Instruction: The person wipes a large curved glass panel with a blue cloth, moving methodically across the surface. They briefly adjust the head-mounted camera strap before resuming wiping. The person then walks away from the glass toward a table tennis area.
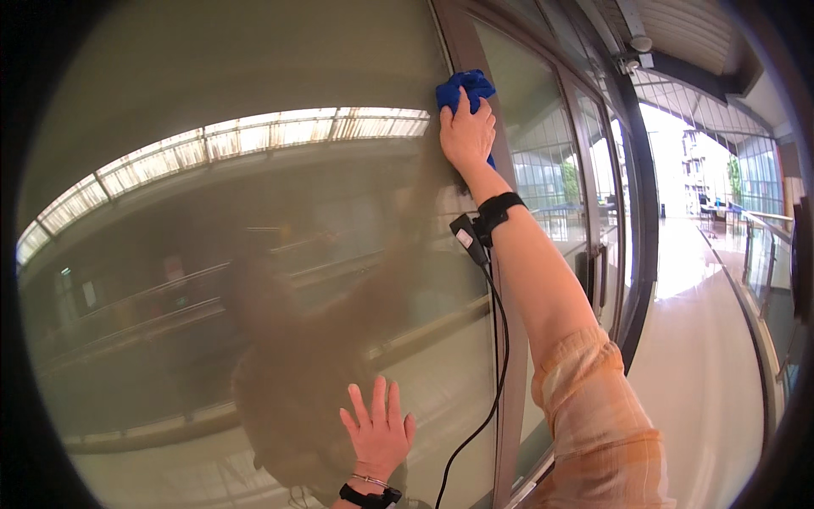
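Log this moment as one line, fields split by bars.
right hand: holding blue cloth where glass panel meets brown frame | left hand: open, fingers spread, lower down at glass panel, contact unclear

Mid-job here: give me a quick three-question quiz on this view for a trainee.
1. Which hand has the blue cloth under it?
2. True or false: the left hand is lower in the picture than the right hand.
3. What colour is the cable running from the device at the right wrist? A. White B. Black C. Red

Key: 1. Right; 2. True; 3. B
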The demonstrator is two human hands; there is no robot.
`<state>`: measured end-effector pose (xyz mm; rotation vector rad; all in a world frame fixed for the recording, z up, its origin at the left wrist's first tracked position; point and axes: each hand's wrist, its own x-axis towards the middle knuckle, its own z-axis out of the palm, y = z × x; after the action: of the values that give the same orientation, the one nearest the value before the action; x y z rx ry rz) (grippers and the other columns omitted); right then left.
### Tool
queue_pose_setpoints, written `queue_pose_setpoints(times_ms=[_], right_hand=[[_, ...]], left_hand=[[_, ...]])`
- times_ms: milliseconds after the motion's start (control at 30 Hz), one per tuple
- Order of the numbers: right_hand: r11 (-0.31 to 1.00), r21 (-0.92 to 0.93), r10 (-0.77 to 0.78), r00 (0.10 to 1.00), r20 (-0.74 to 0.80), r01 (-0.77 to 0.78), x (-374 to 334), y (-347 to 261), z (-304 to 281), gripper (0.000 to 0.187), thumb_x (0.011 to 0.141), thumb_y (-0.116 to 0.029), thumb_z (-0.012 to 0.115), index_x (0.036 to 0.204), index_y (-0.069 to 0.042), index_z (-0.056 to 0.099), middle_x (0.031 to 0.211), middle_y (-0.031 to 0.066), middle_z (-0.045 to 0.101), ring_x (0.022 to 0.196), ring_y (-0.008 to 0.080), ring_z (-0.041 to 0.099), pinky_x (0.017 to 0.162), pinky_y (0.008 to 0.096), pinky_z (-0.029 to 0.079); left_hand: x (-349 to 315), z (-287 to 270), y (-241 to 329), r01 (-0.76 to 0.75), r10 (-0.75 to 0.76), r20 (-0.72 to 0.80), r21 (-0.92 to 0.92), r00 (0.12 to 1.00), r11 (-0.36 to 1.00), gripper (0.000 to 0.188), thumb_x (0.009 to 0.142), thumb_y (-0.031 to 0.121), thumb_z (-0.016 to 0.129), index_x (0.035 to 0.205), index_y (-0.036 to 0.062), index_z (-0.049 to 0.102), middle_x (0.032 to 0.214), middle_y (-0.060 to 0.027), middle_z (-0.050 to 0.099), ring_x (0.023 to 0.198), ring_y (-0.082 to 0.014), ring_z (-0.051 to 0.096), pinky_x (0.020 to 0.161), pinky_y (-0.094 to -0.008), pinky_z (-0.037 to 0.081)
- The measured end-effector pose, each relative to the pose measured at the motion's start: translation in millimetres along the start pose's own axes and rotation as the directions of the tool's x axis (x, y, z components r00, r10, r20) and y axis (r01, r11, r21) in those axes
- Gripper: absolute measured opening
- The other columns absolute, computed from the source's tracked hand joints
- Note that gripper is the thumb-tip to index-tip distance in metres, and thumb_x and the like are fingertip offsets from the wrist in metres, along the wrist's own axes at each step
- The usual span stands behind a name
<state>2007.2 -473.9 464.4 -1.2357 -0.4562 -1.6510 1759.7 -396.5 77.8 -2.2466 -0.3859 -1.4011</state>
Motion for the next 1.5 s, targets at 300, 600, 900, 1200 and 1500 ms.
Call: queue_pose_setpoints(times_ms=[300,600,900,1200,1500], right_hand=[[0.253,0.757,-0.764,0.604,-0.226,0.603,-107,-150,-99,0.035,0.064,-0.016,0.070,0.097,-0.025,0.064,0.110,0.0062,0.057,0.098,0.0279,0.055,0.080,0.0404,0.048],[0.939,0.190,-0.302,0.952,0.051,0.288,-29,24,-41,0.043,0.080,-0.020,0.065,0.122,-0.020,0.057,0.128,0.0233,0.048,0.110,0.0407,0.049,0.090,0.0461,0.044],[0.751,0.640,-0.632,0.458,0.625,0.164,-276,53,-206,0.034,0.069,-0.020,0.073,0.103,-0.022,0.068,0.098,0.0084,0.060,0.087,0.0304,0.058,0.076,0.0411,0.048],[0.960,0.268,-0.200,0.861,0.468,0.078,-265,97,-180,0.041,0.073,-0.009,0.068,0.113,-0.016,0.062,0.116,0.0225,0.052,0.102,0.0421,0.052,0.083,0.0460,0.046],[0.802,0.523,-0.276,0.596,0.754,-0.290,-396,42,-251,0.040,0.066,-0.018,0.075,0.103,-0.029,0.068,0.102,0.0096,0.055,0.090,0.0312,0.055,0.076,0.0381,0.046]], left_hand=[[-2,-4,-7,0.009,-0.010,0.017,0.066,1.000,0.998,0.060,0.081,0.031,0.057,0.134,0.0067,0.045,0.144,-0.0129,0.036,0.133,-0.0523,0.025,0.096,-0.0666,0.022],[5,-4,6,0.011,-0.011,0.000,0.048,1.000,0.999,0.056,0.083,0.029,0.056,0.133,0.0077,0.047,0.144,-0.0121,0.037,0.133,-0.0512,0.026,0.096,-0.0656,0.024],[-3,-2,-2,0.064,-0.060,0.037,-0.112,0.998,0.992,0.062,0.091,0.039,0.042,0.139,0.0009,0.033,0.147,-0.0138,0.033,0.137,-0.0497,0.019,0.101,-0.0667,0.017],[-3,-4,-8,0.038,-0.041,0.048,0.050,0.998,0.998,0.063,0.092,0.040,0.039,0.139,-0.0015,0.034,0.148,-0.0128,0.031,0.138,-0.0499,0.015,0.104,-0.0652,0.012],[-1,-2,-4,0.069,-0.069,0.004,0.032,0.998,0.997,0.060,0.095,0.044,0.033,0.139,0.0029,0.038,0.147,-0.0089,0.037,0.139,-0.0469,0.016,0.109,-0.0593,0.003]])
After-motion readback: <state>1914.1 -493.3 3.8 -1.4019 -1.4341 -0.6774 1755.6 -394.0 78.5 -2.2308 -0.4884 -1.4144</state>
